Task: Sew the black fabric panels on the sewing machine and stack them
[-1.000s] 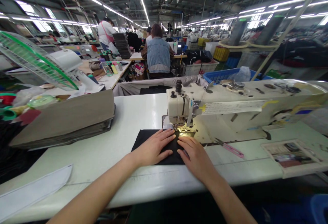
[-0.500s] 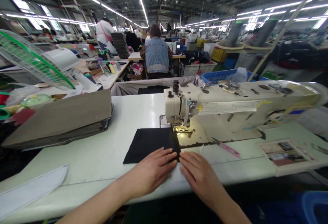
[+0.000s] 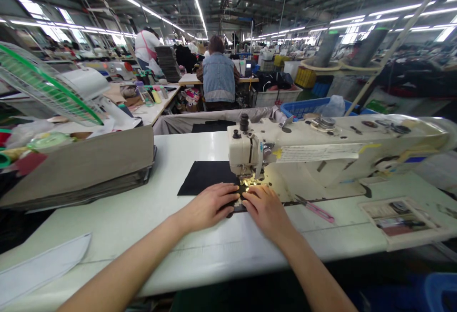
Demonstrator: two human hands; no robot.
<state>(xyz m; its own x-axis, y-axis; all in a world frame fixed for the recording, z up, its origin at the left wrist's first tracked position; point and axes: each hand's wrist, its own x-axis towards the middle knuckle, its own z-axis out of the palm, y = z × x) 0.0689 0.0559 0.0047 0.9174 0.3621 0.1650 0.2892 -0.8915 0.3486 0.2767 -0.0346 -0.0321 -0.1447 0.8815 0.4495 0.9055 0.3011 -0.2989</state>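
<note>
A black piece of fabric [image 3: 205, 177] lies flat on the pale table, its right edge under the needle area of a cream sewing machine [image 3: 250, 152]. My left hand [image 3: 214, 205] rests flat on the fabric's near right part, fingers stretched toward the machine. Close beside it, my right hand [image 3: 264, 207] lies with its fingers extended at the fabric's right edge, just in front of the lit presser foot. The fingertips of both hands nearly meet. Part of the fabric is hidden under them.
Pink-handled thread snips [image 3: 316, 209] lie right of my right hand, and a small tool tray [image 3: 400, 219] is farther right. A stack of grey-brown panels [image 3: 85, 164] stands left, near a fan [image 3: 46, 83]. A white strip [image 3: 43, 267] lies front left. A person [image 3: 217, 76] sits ahead.
Both hands and the black fabric have moved forward, away from me, so the fabric now sits farther alongside the needle. My fingertips are closer to the presser foot.
</note>
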